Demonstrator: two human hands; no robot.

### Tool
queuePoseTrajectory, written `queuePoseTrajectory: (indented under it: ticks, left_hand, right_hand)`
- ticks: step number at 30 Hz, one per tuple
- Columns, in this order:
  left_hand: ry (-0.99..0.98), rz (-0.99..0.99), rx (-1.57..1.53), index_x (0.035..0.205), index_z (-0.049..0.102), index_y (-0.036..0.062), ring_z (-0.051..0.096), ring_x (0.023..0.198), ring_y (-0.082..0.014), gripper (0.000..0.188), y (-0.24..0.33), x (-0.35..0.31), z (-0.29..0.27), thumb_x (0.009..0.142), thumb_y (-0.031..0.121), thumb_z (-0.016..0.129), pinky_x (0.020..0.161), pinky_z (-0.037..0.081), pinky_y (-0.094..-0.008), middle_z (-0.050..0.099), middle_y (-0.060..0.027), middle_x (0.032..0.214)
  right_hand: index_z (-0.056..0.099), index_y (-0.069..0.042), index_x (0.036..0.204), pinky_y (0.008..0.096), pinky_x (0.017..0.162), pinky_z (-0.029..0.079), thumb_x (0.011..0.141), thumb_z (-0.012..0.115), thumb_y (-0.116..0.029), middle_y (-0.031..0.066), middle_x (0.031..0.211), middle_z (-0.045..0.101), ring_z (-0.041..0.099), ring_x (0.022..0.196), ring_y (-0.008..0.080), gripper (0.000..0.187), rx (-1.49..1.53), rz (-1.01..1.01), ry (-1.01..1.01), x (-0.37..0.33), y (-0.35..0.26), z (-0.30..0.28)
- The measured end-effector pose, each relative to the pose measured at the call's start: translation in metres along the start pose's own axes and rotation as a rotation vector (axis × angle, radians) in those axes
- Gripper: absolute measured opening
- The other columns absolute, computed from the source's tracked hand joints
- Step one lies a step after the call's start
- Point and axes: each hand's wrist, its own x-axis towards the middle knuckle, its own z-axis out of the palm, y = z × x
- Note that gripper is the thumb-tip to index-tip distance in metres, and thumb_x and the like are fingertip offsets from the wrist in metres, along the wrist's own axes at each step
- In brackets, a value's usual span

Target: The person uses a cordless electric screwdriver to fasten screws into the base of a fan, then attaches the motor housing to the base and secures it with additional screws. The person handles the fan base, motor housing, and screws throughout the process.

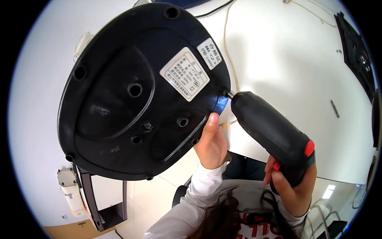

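Observation:
A big rounded black plastic appliance base is raised with its underside showing, marked by several round screw holes and two white labels. My left hand grips its near right edge, thumb on the underside and the other fingers hidden behind. In my right hand is a black cordless screwdriver with red buttons, a finger at the trigger. Its metal tip meets the hole at the base's right edge, where a bluish light falls. Whether a screw sits there cannot be seen.
Beneath lies a white table. A pale cord with a small connector runs behind the base. At the right are a thin dark pen-like stick and a black panel. A dark-framed stand is at lower left.

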Motion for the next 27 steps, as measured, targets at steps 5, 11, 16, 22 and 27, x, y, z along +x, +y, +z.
queuePoseTrajectory:
  ticks: [5,11,16,22,27]
  left_hand:
    - [-0.037,0.019,0.011,0.117,0.054,0.0001,0.058,0.101,-0.02,0.035,0.0,-0.001,-0.003,0.083,0.008,0.059,0.096,0.04,-0.0333,0.059,-0.0087,0.114]
    - [-0.023,-0.024,-0.049,0.111,0.055,0.0041,0.054,0.098,-0.0163,0.038,0.009,-0.003,0.009,0.076,-0.006,0.065,0.091,0.039,-0.0293,0.058,-0.0059,0.107]
    - [-0.066,0.011,-0.061,0.109,0.056,0.0041,0.054,0.096,-0.016,0.036,0.009,-0.006,0.005,0.076,-0.006,0.065,0.089,0.04,-0.0289,0.058,-0.0056,0.104]
    - [-0.118,0.002,-0.036,0.116,0.054,-0.0004,0.057,0.104,-0.0191,0.035,0.003,-0.003,-0.008,0.082,0.004,0.057,0.097,0.04,-0.0314,0.059,-0.0097,0.115]
    - [-0.031,-0.006,-0.089,0.116,0.053,-0.0028,0.061,0.097,-0.0239,0.037,0.004,-0.001,-0.007,0.083,0.012,0.057,0.091,0.046,-0.0354,0.061,-0.0145,0.11]
  right_hand:
    - [0.031,0.005,0.122,0.0285,0.071,0.048,0.076,0.061,0.001,0.0132,0.09,0.056,0.058,0.078,0.0153,0.055,-0.053,-0.037,0.019,-0.002,0.004,0.002]
    - [0.029,0.005,0.121,0.029,0.066,0.048,0.077,0.06,0.002,0.0139,0.086,0.055,0.058,0.074,0.0174,0.055,-0.067,-0.062,0.027,-0.003,0.006,0.005]
    - [0.029,0.004,0.121,0.0284,0.063,0.049,0.077,0.058,0.003,0.0158,0.086,0.055,0.057,0.071,0.0174,0.052,-0.034,-0.083,0.021,-0.004,0.007,0.006]
    - [0.029,0.005,0.12,0.0282,0.062,0.049,0.078,0.057,0.003,0.0169,0.088,0.055,0.057,0.069,0.0168,0.051,0.017,-0.125,-0.036,-0.003,0.014,0.002]
    - [0.028,0.008,0.123,0.0305,0.07,0.048,0.077,0.061,0.0,0.0171,0.091,0.056,0.057,0.076,0.0168,0.056,0.053,-0.112,-0.035,-0.006,0.022,0.005]
